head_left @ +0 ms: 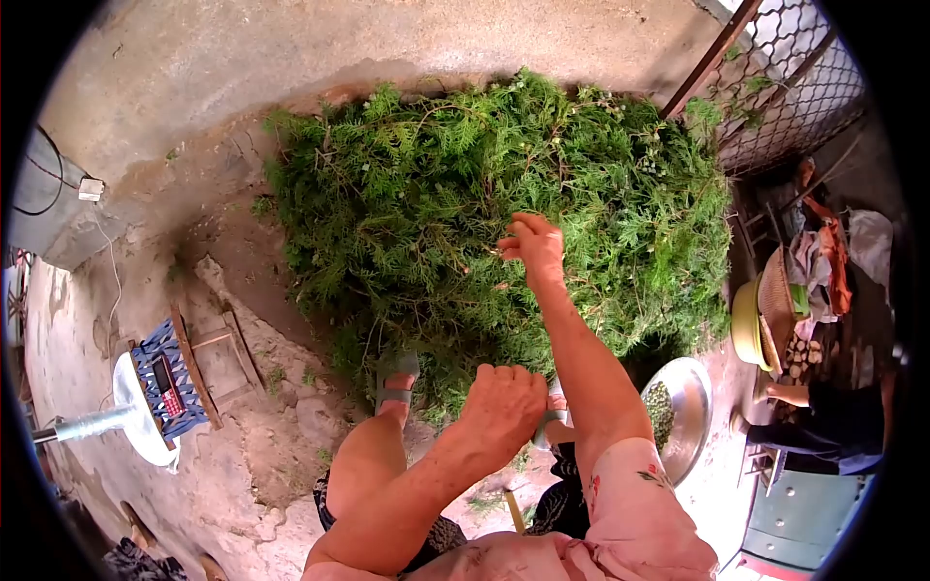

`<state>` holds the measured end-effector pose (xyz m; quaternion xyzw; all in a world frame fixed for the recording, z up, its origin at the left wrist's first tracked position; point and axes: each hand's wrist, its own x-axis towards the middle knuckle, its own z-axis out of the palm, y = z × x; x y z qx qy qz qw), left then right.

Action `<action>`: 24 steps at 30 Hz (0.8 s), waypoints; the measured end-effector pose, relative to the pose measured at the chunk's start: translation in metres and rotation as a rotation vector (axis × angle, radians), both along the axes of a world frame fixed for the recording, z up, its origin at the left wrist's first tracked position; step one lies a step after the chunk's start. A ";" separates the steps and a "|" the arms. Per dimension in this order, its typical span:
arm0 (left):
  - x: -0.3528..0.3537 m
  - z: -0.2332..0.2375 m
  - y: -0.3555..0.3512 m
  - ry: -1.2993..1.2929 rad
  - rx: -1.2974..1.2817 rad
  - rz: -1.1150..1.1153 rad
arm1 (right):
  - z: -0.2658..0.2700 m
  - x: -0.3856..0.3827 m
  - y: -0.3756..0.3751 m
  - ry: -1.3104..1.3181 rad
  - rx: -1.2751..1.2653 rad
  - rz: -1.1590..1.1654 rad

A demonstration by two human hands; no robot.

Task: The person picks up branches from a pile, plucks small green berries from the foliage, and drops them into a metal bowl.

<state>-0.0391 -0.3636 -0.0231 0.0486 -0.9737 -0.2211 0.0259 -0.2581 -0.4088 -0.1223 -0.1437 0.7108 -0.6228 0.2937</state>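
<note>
A large heap of green, feathery cut conifer branches (417, 223) lies on the ground before me. My right hand (536, 250) reaches over its middle, fingers loosely bent and apart, with nothing visible in them. My left hand (504, 407) is closed in a fist, back upward, above the near edge of the heap between my feet. Whatever it grips is hidden beneath it. Beside my right forearm stands a wide metal basin (693, 416) holding many small green pieces (661, 412), perhaps seed cones.
At left, a low woven-seat stool (184, 339) carries a red-and-black device (168, 387). Close by is a white round object (131, 407). A yellow basin (746, 324) and another person's dark-clothed limb (823, 426) are at right. Wire mesh (794, 97) and a wall (387, 39) stand behind.
</note>
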 end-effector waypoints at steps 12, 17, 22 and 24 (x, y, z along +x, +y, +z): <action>-0.002 0.002 -0.004 -0.072 -0.058 -0.042 | -0.044 0.014 -0.023 0.629 0.936 0.025; -0.007 0.002 0.002 -0.029 -0.051 -0.017 | -0.034 -0.005 -0.003 0.720 0.871 0.208; -0.011 0.001 0.006 0.015 -0.037 -0.018 | -0.024 0.001 0.030 0.883 0.721 0.238; -0.013 -0.002 0.007 0.034 -0.029 0.005 | -0.016 0.007 0.058 0.861 0.663 0.312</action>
